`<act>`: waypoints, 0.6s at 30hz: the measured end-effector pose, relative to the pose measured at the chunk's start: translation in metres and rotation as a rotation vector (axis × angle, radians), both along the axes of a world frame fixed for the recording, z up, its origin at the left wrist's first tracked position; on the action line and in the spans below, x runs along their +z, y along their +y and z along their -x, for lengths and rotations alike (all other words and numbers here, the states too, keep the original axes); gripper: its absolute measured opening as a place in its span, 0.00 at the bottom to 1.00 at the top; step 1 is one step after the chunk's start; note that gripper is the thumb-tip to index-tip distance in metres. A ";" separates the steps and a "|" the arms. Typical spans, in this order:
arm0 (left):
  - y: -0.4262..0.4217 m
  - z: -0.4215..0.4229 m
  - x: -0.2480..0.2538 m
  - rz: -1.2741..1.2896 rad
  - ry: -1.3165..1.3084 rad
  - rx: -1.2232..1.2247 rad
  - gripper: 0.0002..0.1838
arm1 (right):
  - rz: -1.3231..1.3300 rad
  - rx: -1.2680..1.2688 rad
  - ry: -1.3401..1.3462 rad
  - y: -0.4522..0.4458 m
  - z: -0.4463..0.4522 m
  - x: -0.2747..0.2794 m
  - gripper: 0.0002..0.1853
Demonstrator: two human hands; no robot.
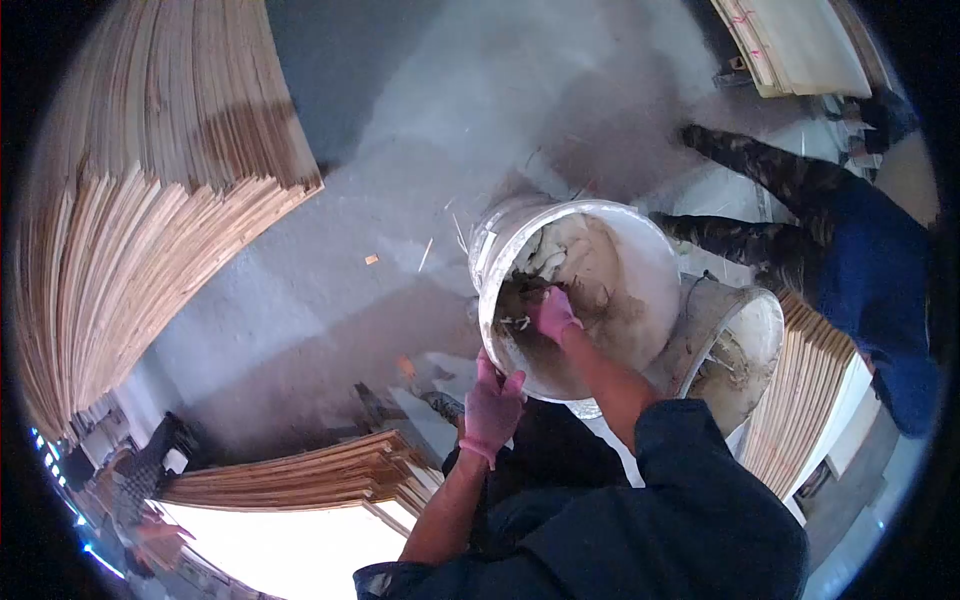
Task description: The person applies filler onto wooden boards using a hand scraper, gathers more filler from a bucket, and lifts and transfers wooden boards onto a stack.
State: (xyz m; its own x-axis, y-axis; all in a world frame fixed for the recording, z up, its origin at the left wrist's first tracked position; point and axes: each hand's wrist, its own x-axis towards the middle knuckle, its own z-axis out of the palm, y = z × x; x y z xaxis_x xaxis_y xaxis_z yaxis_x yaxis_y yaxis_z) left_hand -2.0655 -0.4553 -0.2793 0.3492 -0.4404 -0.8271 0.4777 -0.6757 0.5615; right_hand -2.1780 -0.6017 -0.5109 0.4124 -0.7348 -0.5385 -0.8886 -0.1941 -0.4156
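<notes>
A large white bucket [655, 270] stands in front of me, holding a beige, paste-like material [590, 250] with a darker, crumbly patch at its left side. My right hand [553, 313], in a pink glove, reaches down inside it. Its fingers are curled into the dark clump [520, 297], and their tips are hidden there. My left hand [493, 407], also in a pink glove, is at the near left rim, with its fingers and thumb gripping the edge.
A second bucket [735, 345] with paste residue stands close on the right. Tall stacks of thin wood sheets [180, 220] rise at left, with another stack [290, 475] at lower left. A person in dark clothing [870, 270] is at right. Scraps [372, 259] lie on the grey floor [400, 180].
</notes>
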 end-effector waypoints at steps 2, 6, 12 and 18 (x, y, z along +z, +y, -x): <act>0.002 0.005 -0.005 0.012 -0.027 0.010 0.34 | -0.315 0.153 -0.181 -0.018 -0.001 0.006 0.14; 0.012 0.012 -0.018 0.046 -0.088 -0.011 0.34 | -0.597 0.365 -0.198 -0.053 -0.033 0.087 0.16; 0.038 0.019 0.020 -0.072 -0.105 0.089 0.35 | -1.367 -0.669 -0.509 -0.054 -0.026 0.128 0.15; 0.186 0.115 0.039 -0.085 -0.062 0.729 0.34 | -0.515 0.488 -0.452 -0.047 -0.020 0.225 0.17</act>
State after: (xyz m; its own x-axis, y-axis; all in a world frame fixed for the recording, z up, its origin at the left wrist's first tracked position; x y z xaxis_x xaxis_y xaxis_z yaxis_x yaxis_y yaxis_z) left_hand -2.1809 -0.2689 -0.2407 0.5761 -0.0141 -0.8173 0.7913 -0.2412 0.5619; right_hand -2.1578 -0.6487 -0.2861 0.8766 -0.1257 -0.4645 -0.4810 -0.2025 -0.8530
